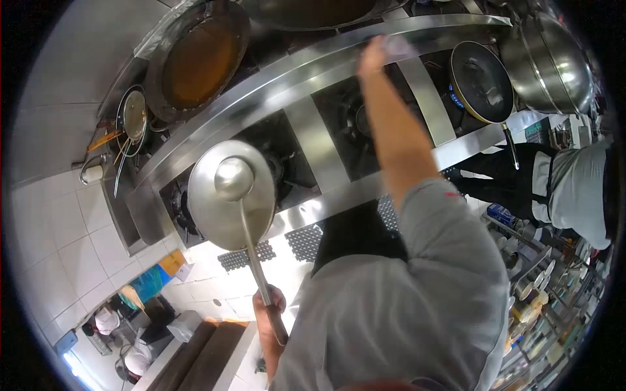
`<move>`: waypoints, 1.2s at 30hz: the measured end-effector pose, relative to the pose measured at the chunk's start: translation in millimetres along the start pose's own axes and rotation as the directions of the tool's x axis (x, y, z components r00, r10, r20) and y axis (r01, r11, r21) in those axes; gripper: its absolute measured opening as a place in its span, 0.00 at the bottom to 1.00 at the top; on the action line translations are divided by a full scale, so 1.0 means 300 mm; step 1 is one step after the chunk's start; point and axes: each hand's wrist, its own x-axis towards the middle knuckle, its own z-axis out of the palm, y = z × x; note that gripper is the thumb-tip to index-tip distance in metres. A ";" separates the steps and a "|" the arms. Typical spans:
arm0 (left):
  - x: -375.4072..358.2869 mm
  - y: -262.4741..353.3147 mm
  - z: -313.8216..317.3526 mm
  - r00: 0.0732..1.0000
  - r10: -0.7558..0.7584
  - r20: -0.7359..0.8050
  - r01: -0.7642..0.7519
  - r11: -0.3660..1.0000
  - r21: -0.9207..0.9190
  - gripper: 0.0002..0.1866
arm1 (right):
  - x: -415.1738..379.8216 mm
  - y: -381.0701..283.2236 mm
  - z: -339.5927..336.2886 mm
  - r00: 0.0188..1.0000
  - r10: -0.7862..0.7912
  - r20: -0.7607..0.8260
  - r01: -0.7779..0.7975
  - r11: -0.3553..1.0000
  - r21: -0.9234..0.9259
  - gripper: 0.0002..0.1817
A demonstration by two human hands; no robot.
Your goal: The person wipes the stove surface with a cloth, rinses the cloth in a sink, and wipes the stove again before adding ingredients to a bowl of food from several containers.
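My left hand (272, 302) is closed round the handle of a long metal ladle (233, 179). The ladle's bowl lies over a round, shallow metal pan (215, 218) above the left burners. My right arm stretches forward across the stove. At its end, my right hand (374, 57) is blurred by motion, beside a pale, blurred object (398, 47) near the steel ledge. Whether the fingers grip that object cannot be made out.
A wok with brown liquid (199, 65) is at the back left, next to a strainer (135, 114). On the right, a black frying pan (482, 81) sits over a blue flame, near large metal bowls (548, 65). Another person (574, 189) stands at the right.
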 end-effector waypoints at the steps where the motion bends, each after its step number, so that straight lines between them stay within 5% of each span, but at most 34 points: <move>1: -0.011 0.009 0.043 1.000 0.002 -0.008 -0.002 1.000 -0.005 0.10 | -0.005 0.264 0.044 0.995 -0.100 0.024 0.098 0.993 0.059 0.24; 3: -0.046 0.028 0.140 0.991 0.100 -0.085 -0.089 0.989 0.116 0.13 | -0.456 0.374 0.162 0.958 0.269 0.100 -0.287 0.884 0.370 0.19; 4: -0.040 -0.015 0.075 0.993 0.112 -0.023 -0.108 0.987 0.115 0.16 | -0.724 0.248 0.210 0.913 0.374 0.163 -0.386 0.921 0.050 0.15; 5: -0.038 -0.036 0.075 0.984 0.175 -0.037 -0.175 0.985 0.000 0.17 | -0.798 0.366 0.215 0.737 0.640 0.218 -0.670 0.734 0.110 0.13; 7: -0.044 -0.009 0.132 0.972 0.215 -0.098 -0.214 0.976 0.029 0.17 | -0.940 0.347 0.157 0.507 0.708 0.491 -0.827 0.561 0.046 0.15; 9: -0.048 0.010 0.154 0.971 0.203 -0.124 -0.194 0.978 0.078 0.17 | -0.886 0.312 0.092 0.406 0.782 0.472 -0.893 0.449 0.026 0.12; 11: -0.044 0.011 0.146 0.970 0.190 -0.148 -0.175 0.978 0.112 0.17 | -0.752 0.094 -0.030 0.459 0.631 0.626 -0.831 0.553 0.052 0.10; 12: -0.041 0.004 0.137 0.971 0.187 -0.148 -0.177 0.981 0.078 0.16 | -0.604 0.045 -0.108 0.410 0.575 0.707 -0.830 0.557 0.029 0.09; 14: -0.041 -0.002 0.116 0.973 0.176 -0.148 -0.174 0.984 0.029 0.15 | -0.495 -0.325 -0.131 0.840 0.509 0.185 -0.476 0.857 -0.195 0.14; 15: -0.042 0.004 0.111 0.975 0.149 -0.166 -0.143 0.989 0.047 0.14 | -0.295 -0.367 -0.235 0.889 0.358 0.285 -0.269 0.913 -0.307 0.17; 16: -0.037 0.005 0.102 0.975 0.124 -0.183 -0.113 0.991 0.065 0.14 | -0.299 -0.519 -0.179 0.967 0.153 0.205 -0.046 0.893 -0.447 0.22; 17: -0.034 0.000 0.084 0.975 0.122 -0.184 -0.114 0.992 0.051 0.14 | -0.230 -0.601 -0.174 0.947 -0.084 0.310 0.267 0.743 -0.614 0.28; 18: -0.028 -0.006 0.062 0.979 0.114 -0.168 -0.107 0.993 0.050 0.14 | -0.053 -0.609 -0.193 0.912 -0.146 0.383 0.387 0.618 -0.685 0.33; 19: -0.021 -0.013 0.048 0.983 0.106 -0.149 -0.100 0.994 0.051 0.14 | 0.159 -0.591 -0.211 0.938 -0.069 0.339 0.342 0.326 -0.881 0.34; 21: -0.012 -0.026 0.038 0.983 0.109 -0.147 -0.099 0.993 0.069 0.15 | 0.045 -0.551 -0.126 0.782 -0.319 0.535 0.566 0.007 -0.824 0.31; 23: -0.026 -0.053 0.011 0.986 0.079 -0.143 -0.078 0.997 0.014 0.16 | -0.050 -0.332 -0.089 0.382 -0.466 0.798 0.655 -0.472 -0.590 0.28; 25: -0.054 -0.060 0.008 0.988 0.057 -0.142 -0.065 0.996 -0.054 0.12 | -0.270 -0.124 0.010 0.350 -0.458 0.817 0.776 -0.347 -0.527 0.25; 26: -0.064 -0.061 0.014 0.986 0.043 -0.163 -0.048 0.998 -0.029 0.12 | -0.460 -0.053 0.084 0.372 -0.358 0.857 0.761 -0.411 -0.502 0.20; 27: -0.073 -0.058 0.026 0.983 0.029 -0.181 -0.030 1.000 -0.003 0.11 | -0.607 0.014 0.171 0.438 -0.393 0.808 0.881 0.009 -0.473 0.17; 28: -0.084 -0.045 0.046 0.977 0.017 -0.213 -0.022 1.000 -0.018 0.11 | -0.747 0.084 0.227 0.337 -0.353 0.873 0.929 -0.024 -0.368 0.18; 29: -0.088 -0.047 0.036 0.974 0.020 -0.226 -0.023 1.000 -0.013 0.11 | -0.829 0.171 0.284 0.304 -0.144 0.942 0.926 -0.189 -0.328 0.19; 31: -0.096 -0.058 0.015 0.978 0.017 -0.208 -0.021 1.000 -0.017 0.12 | -1.012 0.252 0.417 0.247 0.143 0.958 0.956 -0.196 -0.217 0.21; 32: -0.100 -0.032 0.034 0.977 0.011 -0.213 -0.005 1.000 0.031 0.14 | -1.045 0.306 0.438 0.251 0.148 0.957 0.957 -0.188 -0.222 0.21; 34: -0.088 -0.043 0.017 0.979 0.027 -0.204 -0.015 0.998 0.064 0.19 | -1.051 0.358 0.461 -0.007 -0.018 1.000 0.999 0.044 0.008 0.20; 36: -0.066 -0.058 -0.033 0.988 0.046 -0.150 -0.029 0.994 0.110 0.38 | -0.921 0.275 0.409 -0.075 -0.014 0.997 0.997 -0.018 0.075 0.21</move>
